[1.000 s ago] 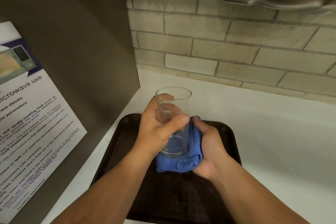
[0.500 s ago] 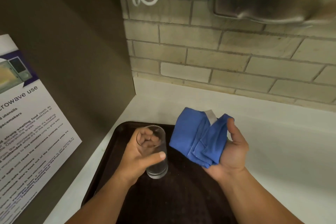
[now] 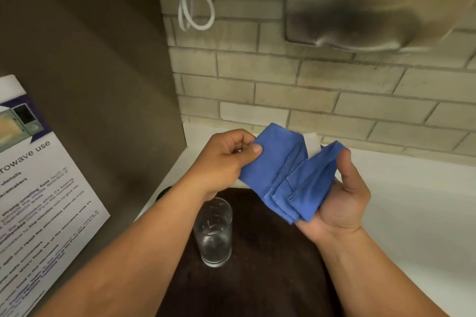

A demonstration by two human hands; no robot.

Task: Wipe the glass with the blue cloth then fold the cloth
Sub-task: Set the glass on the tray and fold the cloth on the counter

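The clear glass [image 3: 213, 231] stands upright on the dark brown tray [image 3: 268, 273], just under my left forearm, with no hand on it. The blue cloth [image 3: 286, 177] is held in the air above the tray's far edge, creased into several folds, with a white label showing at its top. My left hand [image 3: 226, 162] pinches the cloth's left top corner between thumb and fingers. My right hand [image 3: 340, 195] cups the cloth's right side from below, thumb up against its edge.
A white counter [image 3: 412, 213] runs to the right of the tray. A brick wall stands behind, with a white cable loop [image 3: 193, 2] and a steel dispenser [image 3: 373, 5] hanging on it. A brown side panel with a microwave notice [image 3: 38, 201] is at the left.
My left hand set the glass down on the tray, let go of it and moved up to pinch the cloth. The cloth came off the glass and is spread between both hands.
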